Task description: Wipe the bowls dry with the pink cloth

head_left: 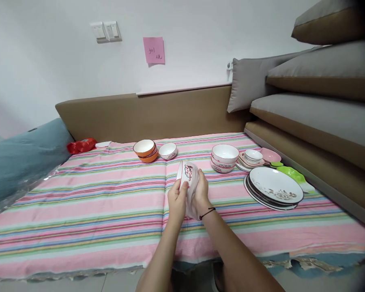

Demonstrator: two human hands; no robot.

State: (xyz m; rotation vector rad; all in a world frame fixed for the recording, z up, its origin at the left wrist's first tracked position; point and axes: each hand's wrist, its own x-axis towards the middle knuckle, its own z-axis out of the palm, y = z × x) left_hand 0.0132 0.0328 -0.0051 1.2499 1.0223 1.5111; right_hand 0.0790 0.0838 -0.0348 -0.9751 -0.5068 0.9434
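Both hands are raised over the striped cloth, around a white bowl [187,171] with a red rim and a red-and-black blossom print. The bowl is tipped on its side. My left hand [177,198] grips it from the left, thumb on the printed wall. A pale, thin cloth [191,200] lies against the bowl and hangs below it. With that cloth pressed to the bowl's right side, my right hand [202,190] is closed; its fingertips are partly hidden. Behind them stand a small white bowl [168,151] and a stack of orange bowls [145,150].
Right of my hands stand stacked white bowls [224,156], flowered plates [275,184], small dishes [253,155], a pink dish [270,155] and a green dish [293,174]. Grey cushions [316,117] pile up at the right. A red bundle [81,146] lies far left by a blue cushion [27,150].
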